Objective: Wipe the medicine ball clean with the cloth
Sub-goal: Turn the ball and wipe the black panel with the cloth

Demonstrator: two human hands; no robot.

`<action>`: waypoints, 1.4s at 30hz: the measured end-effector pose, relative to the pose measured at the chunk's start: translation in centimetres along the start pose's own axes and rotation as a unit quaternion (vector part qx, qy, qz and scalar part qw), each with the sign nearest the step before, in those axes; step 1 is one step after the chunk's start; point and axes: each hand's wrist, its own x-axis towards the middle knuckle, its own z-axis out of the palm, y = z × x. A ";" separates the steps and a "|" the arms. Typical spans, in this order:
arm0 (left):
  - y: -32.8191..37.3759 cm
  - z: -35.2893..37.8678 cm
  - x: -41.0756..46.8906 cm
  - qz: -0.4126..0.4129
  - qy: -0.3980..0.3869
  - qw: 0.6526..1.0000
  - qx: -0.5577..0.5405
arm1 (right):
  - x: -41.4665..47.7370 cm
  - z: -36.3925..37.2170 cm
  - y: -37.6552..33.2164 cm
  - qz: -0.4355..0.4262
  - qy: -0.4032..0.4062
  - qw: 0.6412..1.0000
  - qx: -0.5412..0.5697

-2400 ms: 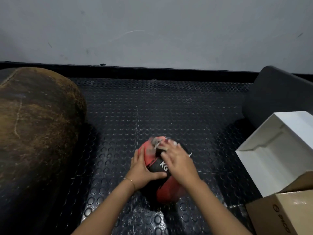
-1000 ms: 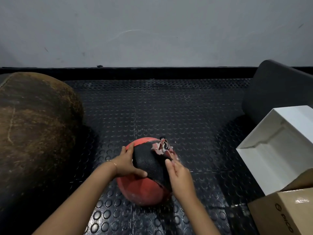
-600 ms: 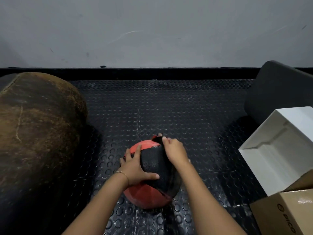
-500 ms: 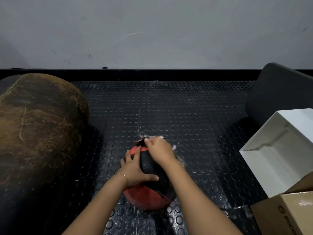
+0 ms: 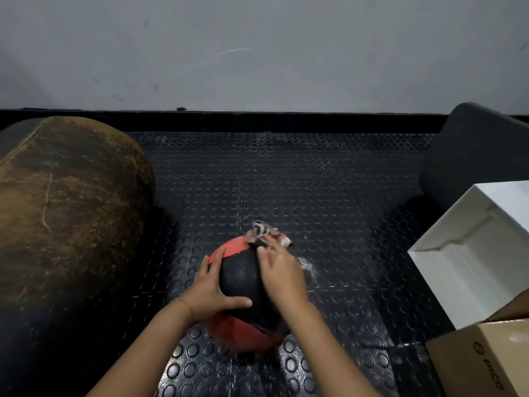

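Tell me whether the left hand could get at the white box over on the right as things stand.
Probably not directly. The left hand rests on the left of the medicine ball, which, with the right arm, lies between it and the white box; it would have to cross them.

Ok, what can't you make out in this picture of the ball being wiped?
All in the head view:
1. Most of the cloth lies under the right hand. Motion blur hides whether the hand pinches it or just presses it.
2. The underside and far side of the medicine ball face away from the camera, and the left hand covers part of its left side.
3. The cardboard box is cut off by the frame's bottom right corner.
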 end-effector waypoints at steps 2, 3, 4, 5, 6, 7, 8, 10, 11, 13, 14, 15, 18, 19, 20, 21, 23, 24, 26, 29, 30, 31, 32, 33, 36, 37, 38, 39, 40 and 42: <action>0.0 -0.2 0.1 0.001 -0.003 1.000 -0.005 | -1.6 0.7 -1.1 -0.090 -0.018 0.996 -0.014; -0.1 -0.3 0.1 0.005 -0.005 1.000 -0.009 | -2.5 0.6 -1.2 -0.127 -0.027 0.991 -0.024; -0.2 -0.2 0.0 0.010 -0.005 1.000 -0.011 | -3.0 0.4 -1.0 -0.153 -0.030 0.987 -0.035; -0.2 -0.1 -0.2 0.015 -0.003 1.000 -0.012 | -3.0 0.0 -0.6 -0.168 -0.028 0.985 -0.043; -0.2 0.0 -0.3 0.016 -0.001 1.000 -0.013 | -2.4 -0.6 -0.2 -0.153 -0.029 0.987 -0.048; 0.0 0.1 -0.4 0.013 -0.001 1.000 -0.013 | -1.2 -1.1 0.0 -0.106 -0.038 0.992 -0.051; 0.3 0.2 -0.5 0.007 -0.002 1.000 -0.008 | 0.5 -1.6 0.3 -0.034 -0.048 0.997 -0.047; 0.7 0.4 -0.3 -0.002 -0.002 1.000 0.011 | 3.8 -2.0 0.4 0.083 -0.059 0.994 -0.043; 0.8 0.5 -0.1 -0.003 -0.002 1.000 0.018 | 4.8 -1.7 0.1 0.099 -0.070 0.991 -0.048; 0.9 0.6 0.2 -0.004 0.001 1.000 0.026 | 5.8 -0.3 -1.1 0.065 -0.085 0.992 -0.060; 0.7 0.6 0.4 -0.004 0.004 1.000 0.022 | 5.7 0.4 -1.8 0.043 -0.088 0.994 -0.054; 0.4 0.4 0.4 -0.004 0.002 1.000 0.015 | 5.5 0.8 -2.5 0.022 -0.089 0.995 -0.047; -0.5 -1.0 0.0 0.003 -0.018 1.000 -0.001 | 3.7 1.3 -2.6 -0.069 -0.077 0.994 -0.041; -0.9 -1.5 -0.1 0.007 -0.022 1.000 -0.002 | 2.8 1.4 -1.9 -0.094 -0.072 0.992 -0.030; -1.3 -1.9 -0.2 0.006 -0.023 1.000 0.000 | 1.8 1.4 -0.9 -0.095 -0.054 0.994 -0.006; -1.5 -2.2 -0.1 0.003 -0.027 1.000 0.004 | 0.9 1.2 0.2 -0.063 -0.021 0.997 0.032; -1.2 -2.7 -0.2 -0.004 -0.045 0.999 0.013 | -0.7 1.0 2.8 0.072 0.049 0.989 0.122; -0.7 -2.9 -0.1 -0.011 -0.053 0.998 0.025 | -1.3 1.0 4.1 0.147 0.065 0.975 0.156; 0.6 -3.0 0.2 -0.013 -0.059 0.996 0.069 | -2.6 0.7 5.8 0.223 0.067 0.956 0.179; 2.8 -2.3 0.9 0.033 -0.047 0.988 0.141 | -3.2 0.6 6.3 0.252 0.069 0.925 0.277; 3.4 -1.6 0.8 0.023 -0.054 0.986 0.154 | -2.9 0.8 6.5 0.283 0.071 0.901 0.320; 3.7 -1.0 0.6 0.005 -0.057 0.985 0.164 | -2.5 1.2 6.8 0.321 0.069 0.873 0.361; 3.9 -0.4 0.4 -0.008 -0.051 0.984 0.171 | -2.1 1.5 7.0 0.358 0.066 0.845 0.391; 3.9 0.1 0.3 -0.014 -0.038 0.984 0.175 | -1.8 1.8 7.2 0.387 0.059 0.825 0.407; 3.3 0.2 0.1 -0.002 0.002 0.987 0.159 | -1.9 2.8 7.4 0.387 0.055 0.840 0.376; 2.7 0.0 0.3 0.001 0.010 0.990 0.143 | -2.0 2.7 7.2 0.364 0.061 0.855 0.364; 2.2 -0.4 0.4 -0.001 0.016 0.992 0.124 | -1.9 2.6 6.7 0.329 0.066 0.872 0.355; 1.7 -0.8 0.4 -0.009 0.022 0.995 0.101 | -1.6 2.5 6.1 0.293 0.065 0.889 0.346; 1.2 -1.2 0.3 -0.021 0.028 0.997 0.075 | -1.1 2.4 5.2 0.251 0.060 0.908 0.331; 0.3 -2.1 0.2 -0.048 0.036 0.998 0.027 | 0.3 2.5 3.2 0.162 0.030 0.948 0.272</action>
